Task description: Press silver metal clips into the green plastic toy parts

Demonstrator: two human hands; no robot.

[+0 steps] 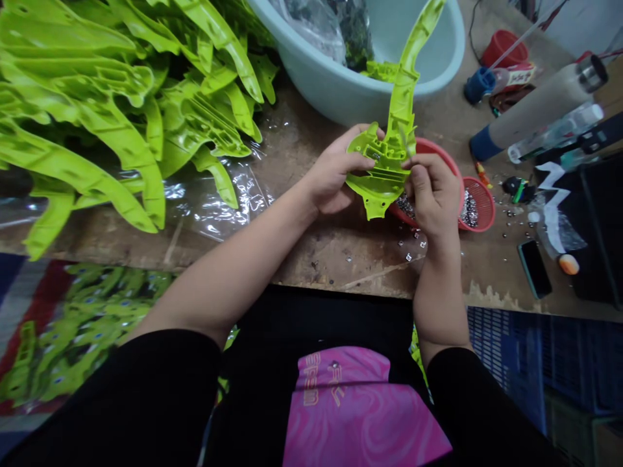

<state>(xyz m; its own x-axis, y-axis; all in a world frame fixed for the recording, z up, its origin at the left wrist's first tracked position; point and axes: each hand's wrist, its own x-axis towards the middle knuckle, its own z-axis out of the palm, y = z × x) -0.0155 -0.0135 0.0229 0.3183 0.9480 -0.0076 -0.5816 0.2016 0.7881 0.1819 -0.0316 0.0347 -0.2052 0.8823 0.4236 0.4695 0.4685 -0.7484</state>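
My left hand (331, 174) is closed around the left side of a lime-green plastic shell part (382, 189), with the thumb lying across its ribbed inner face. The part is held above the table, and its long curved arm points up and to the right, over a basin's rim. At the part's right edge, my right hand (435, 191) has its thumb and fingers pinched together. What sits in that pinch is too small and blurred to name. Beneath the right hand is a red basket (450, 165), partly hidden, with small shiny metal pieces inside.
Many similar green parts (117, 123) are piled at the left on clear plastic. A pale blue basin (311, 91) stands behind. To the right are a smaller red basket (489, 201) of metal pieces, a flask (535, 107) and a phone (534, 269). Loose metal pieces lie about.
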